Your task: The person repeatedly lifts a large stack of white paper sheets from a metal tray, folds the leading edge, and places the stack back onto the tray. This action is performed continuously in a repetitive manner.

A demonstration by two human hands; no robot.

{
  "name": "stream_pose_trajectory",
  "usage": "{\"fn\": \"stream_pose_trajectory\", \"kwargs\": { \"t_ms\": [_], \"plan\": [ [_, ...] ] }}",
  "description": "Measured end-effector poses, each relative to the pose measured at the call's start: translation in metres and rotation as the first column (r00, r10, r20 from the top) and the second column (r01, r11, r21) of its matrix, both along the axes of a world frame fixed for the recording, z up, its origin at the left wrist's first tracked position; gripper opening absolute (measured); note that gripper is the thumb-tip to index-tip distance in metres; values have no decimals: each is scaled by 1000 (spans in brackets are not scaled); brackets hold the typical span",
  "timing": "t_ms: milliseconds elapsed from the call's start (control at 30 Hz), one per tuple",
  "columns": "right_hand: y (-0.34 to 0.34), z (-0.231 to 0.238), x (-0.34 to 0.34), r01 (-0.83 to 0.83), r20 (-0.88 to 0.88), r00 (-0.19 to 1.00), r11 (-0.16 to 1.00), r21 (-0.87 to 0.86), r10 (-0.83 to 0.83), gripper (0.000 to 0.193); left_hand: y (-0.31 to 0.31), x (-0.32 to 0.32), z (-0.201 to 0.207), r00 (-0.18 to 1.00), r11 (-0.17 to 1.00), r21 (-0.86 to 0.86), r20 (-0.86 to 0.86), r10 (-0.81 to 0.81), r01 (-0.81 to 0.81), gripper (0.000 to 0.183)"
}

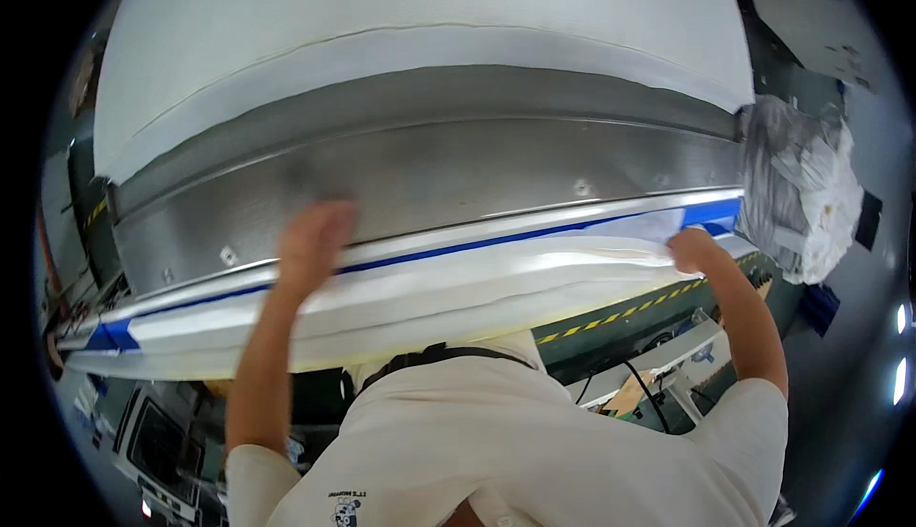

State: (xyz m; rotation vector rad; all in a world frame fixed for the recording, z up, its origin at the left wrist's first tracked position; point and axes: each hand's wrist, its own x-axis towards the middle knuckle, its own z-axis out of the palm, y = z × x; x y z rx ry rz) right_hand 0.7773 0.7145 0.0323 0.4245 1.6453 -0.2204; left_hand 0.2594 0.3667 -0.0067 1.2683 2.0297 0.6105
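White cloth (pixel 439 290) lies along the near edge of the metal surface (pixel 458 165). Right hand (pixel 695 248): grip pinched on cloth; left hand (pixel 315 241): blurred, grip cannot be determined. Plastic-covered bundle (pixel 800 184) stands right.

Metal panel (pixel 515 165): smooth, satin sheen; white cloth (pixel 458 281) in my right hand (pixel 692 250): matt, creased; plastic wrap (pixel 775 179): crinkled, glossy.

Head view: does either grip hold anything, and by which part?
The right grip appears to hold the white fabric near its right end. The left grip is blurred; whether it holds anything cannot be told.
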Motion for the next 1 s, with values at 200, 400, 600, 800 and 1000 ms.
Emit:
{"fn": "stream_pose_trajectory", "kwargs": {
  "t_ms": [200, 400, 600, 800, 1000],
  "plan": [
    [-36, 9, -72, 413, -62, 898, 884, -218, -435, 44, 79, 125, 25, 908, 925, 273, 255, -333, 263, 18],
    [-10, -18, -52, 795, -56, 606, 606, 11, -794, 29, 42, 64, 28, 966, 998, 26, 250, -66, 61, 19],
    [-40, -27, -57, 762, -218, 622, 646, -55, -752, 13, -18, 19, 17, 959, 977, -25, 192, 210, -210, 17],
    [-89, -33, -144, 759, -428, 435, 579, -300, -792, 17, -37, 34, 7, 998, 996, 70, -45, -47, 50, 32],
    [-122, -23, -224, 645, -523, 449, 668, -371, -725, 23, -34, 87, 11, 935, 927, 158, 51, -352, 340, 47]
  ]
}}
